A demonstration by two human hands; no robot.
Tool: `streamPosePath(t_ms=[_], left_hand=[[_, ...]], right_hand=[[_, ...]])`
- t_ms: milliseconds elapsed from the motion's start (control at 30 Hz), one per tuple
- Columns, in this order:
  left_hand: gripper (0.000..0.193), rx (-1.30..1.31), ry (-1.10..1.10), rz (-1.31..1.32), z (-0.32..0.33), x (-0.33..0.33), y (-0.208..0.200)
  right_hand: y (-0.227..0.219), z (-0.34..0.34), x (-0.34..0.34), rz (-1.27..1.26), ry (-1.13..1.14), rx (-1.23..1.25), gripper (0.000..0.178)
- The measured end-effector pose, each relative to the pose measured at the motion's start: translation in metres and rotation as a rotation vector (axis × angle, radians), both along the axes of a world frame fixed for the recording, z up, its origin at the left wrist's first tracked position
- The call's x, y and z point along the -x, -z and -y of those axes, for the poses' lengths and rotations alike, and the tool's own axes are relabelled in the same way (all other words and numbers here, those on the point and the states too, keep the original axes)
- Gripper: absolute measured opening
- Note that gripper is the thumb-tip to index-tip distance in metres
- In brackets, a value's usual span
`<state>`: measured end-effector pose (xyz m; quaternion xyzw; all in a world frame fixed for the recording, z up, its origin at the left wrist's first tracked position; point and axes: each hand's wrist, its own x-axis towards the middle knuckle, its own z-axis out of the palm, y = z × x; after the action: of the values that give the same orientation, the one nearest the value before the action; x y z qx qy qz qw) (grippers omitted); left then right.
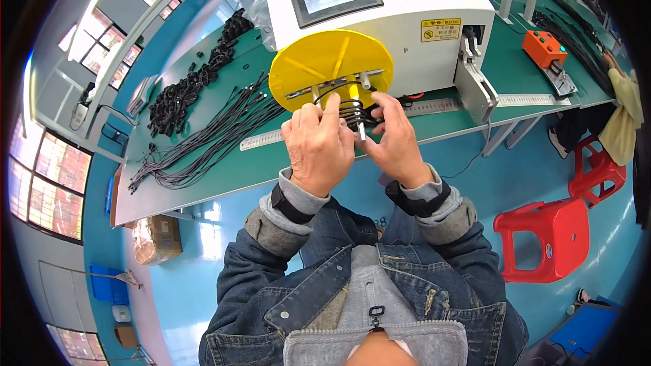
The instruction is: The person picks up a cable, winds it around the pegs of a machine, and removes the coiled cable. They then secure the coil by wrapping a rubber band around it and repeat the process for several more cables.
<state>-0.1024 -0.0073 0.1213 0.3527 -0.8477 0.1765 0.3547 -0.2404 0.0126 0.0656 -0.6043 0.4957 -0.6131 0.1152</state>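
A white winding machine (400, 47) stands in front of me, with a round yellow disc (325, 61) on its near face. Metal posts (365, 81) stick out of the disc toward me. A coil of black cable (350, 112) sits around the posts in several turns. At its left side my left hand (317, 139) is closed, fingers pressed on the turns. My right hand (395, 135) curls round the right side, thumb near the end of a post. Its fingertips partly hide behind the coil, and both hands cover some of the cable.
Left of the machine lie straight black cables (203, 139) and a heap of coiled cables (180, 98) on the green table (261, 68). A steel ruler (261, 140) runs along the front edge. An orange control box (544, 49), red stools (549, 237) and another person's sleeve (627, 115) are at right.
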Motion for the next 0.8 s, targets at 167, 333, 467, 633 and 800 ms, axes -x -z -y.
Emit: streamPosePath(t_ms=[167, 333, 467, 633, 800], left_hand=[[0.046, -0.13, -0.029, -0.01, 0.012, -0.003, 0.004], [0.052, -0.309, 0.192, -0.145, 0.022, -0.01, 0.013], [0.049, -0.386, 0.254, -0.205, 0.022, -0.009, 0.009], [0.036, -0.494, 0.156, -0.062, 0.013, -0.009, -0.002], [0.022, -0.272, 0.176, -0.064, 0.014, -0.005, -0.001]], right_hand=[[0.004, 0.025, 0.003, -0.12, 0.003, 0.069, 0.078], [0.005, 0.028, -0.001, 0.043, -0.171, 0.019, 0.086], [0.011, 0.034, -0.005, 0.185, -0.29, 0.026, 0.082], [0.018, 0.011, -0.029, 0.164, -0.122, 0.075, 0.067], [-0.002, 0.008, -0.032, -0.053, 0.123, 0.068, 0.043]])
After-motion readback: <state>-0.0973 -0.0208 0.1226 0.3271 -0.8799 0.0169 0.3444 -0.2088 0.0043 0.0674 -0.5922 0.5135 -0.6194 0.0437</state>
